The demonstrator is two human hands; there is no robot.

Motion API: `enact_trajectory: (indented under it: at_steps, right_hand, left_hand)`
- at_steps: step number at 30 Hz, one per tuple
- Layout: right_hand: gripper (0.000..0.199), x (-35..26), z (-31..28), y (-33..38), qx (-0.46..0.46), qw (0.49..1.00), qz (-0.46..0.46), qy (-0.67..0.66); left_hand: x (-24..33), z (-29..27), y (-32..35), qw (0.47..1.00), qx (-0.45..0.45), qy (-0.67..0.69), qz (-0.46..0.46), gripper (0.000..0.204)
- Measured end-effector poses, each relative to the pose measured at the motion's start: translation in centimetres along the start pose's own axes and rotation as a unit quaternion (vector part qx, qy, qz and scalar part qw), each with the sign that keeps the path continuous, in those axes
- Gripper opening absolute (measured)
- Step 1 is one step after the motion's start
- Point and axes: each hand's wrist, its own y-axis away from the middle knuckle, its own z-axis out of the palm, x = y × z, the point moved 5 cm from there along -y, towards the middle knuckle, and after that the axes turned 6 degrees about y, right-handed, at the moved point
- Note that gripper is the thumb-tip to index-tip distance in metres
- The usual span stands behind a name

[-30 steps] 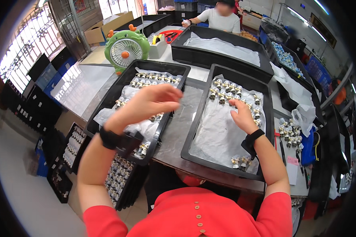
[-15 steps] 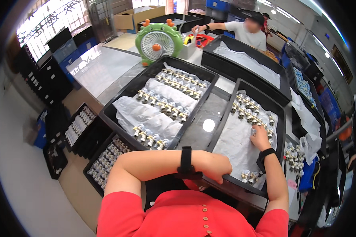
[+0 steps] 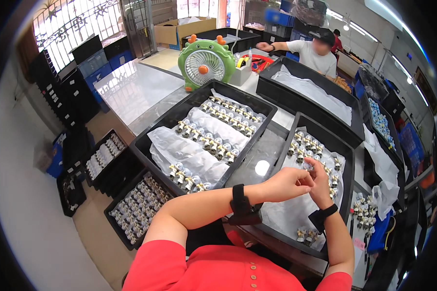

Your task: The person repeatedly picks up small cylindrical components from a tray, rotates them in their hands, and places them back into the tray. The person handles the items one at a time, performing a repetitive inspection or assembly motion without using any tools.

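Observation:
My hands meet over the right-hand black tray [image 3: 350,160], which is lined with white sheet. My right hand [image 3: 320,184] is bent with its fingers closed; a small white-and-gold figurine [image 3: 307,166] shows at its fingertips, mostly covered. The fingers of my left hand [image 3: 286,185] are pinched together against the right hand, and what they hold, if anything, is hidden. Beyond and beside the hands stand rows of similar figurines [image 3: 306,141] with clear round heads. A small group of figurines [image 3: 306,235] stands at the tray's near end.
To the left lies a bigger black tray [image 3: 145,140] with several rows of figurines on white sheets. Behind it stands a green fan [image 3: 204,65]. A co-worker [image 3: 318,58] sits beyond a lined black tray [image 3: 306,104]. Loose figurines [image 3: 364,213] lie at right; another filled tray [image 3: 141,208] stands lower left.
My left hand has left the tray's near edge and come up to my right hand. The right hand has lifted back from the figurine row. The view has shifted slightly.

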Motion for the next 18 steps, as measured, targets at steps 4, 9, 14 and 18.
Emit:
enact_trajectory:
  at_steps: [4,9,14,18]
  right_hand:
    - [0.048,-2.1,-0.2,0.3,0.043,0.998,-0.012,-0.042]
    - [0.056,-3.6,0.9,1.1,0.050,0.990,-0.024,-0.128]
    - [0.059,-4.1,1.4,1.4,0.023,0.985,-0.062,-0.162]
    - [0.055,-4.0,1.1,1.2,0.027,0.984,-0.056,-0.169]
  left_hand:
    - [-2.9,-1.3,-0.1,0.991,0.098,0.058,-0.076,0.037]
    - [-4.5,-1.2,0.4,0.964,0.150,0.175,-0.134,0.060]
    - [-3.6,-0.9,0.6,0.946,0.090,0.290,-0.112,0.059]
    - [-3.5,-1.4,0.5,0.950,0.103,0.271,-0.114,0.056]
